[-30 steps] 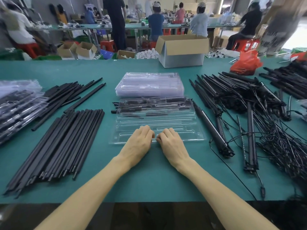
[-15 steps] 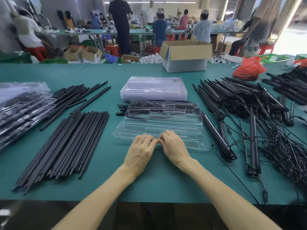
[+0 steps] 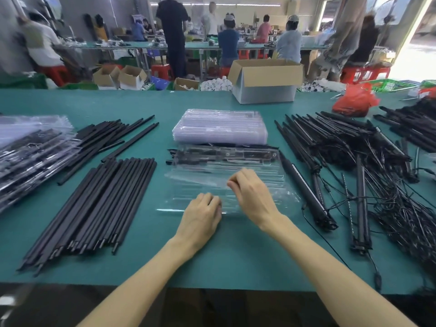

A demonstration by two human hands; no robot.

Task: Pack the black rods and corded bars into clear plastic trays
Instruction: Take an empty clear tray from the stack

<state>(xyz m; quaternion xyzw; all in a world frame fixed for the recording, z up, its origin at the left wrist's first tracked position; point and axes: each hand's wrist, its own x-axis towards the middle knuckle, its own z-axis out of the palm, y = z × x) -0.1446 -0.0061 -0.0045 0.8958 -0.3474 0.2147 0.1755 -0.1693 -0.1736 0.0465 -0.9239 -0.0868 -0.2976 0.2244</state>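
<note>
On the green bench (image 3: 236, 256), head view: clear tray (image 3: 188, 185), partly open, centre.
Left hand (image 3: 203, 218) grip curled on its near rim; right hand (image 3: 252, 197) grip pinching the raised upper sheet. Black rods (image 3: 106, 204) lie left, corded bars (image 3: 354, 161) right, spare tray stack (image 3: 221, 128) behind.

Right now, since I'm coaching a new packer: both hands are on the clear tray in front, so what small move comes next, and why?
Probably swing the lid fully back. The right hand pinches its edge, only partly raised, while the left hand holds down the near rim of the clear tray. It looks unloaded, so it should lie open before black rods go in.
</note>
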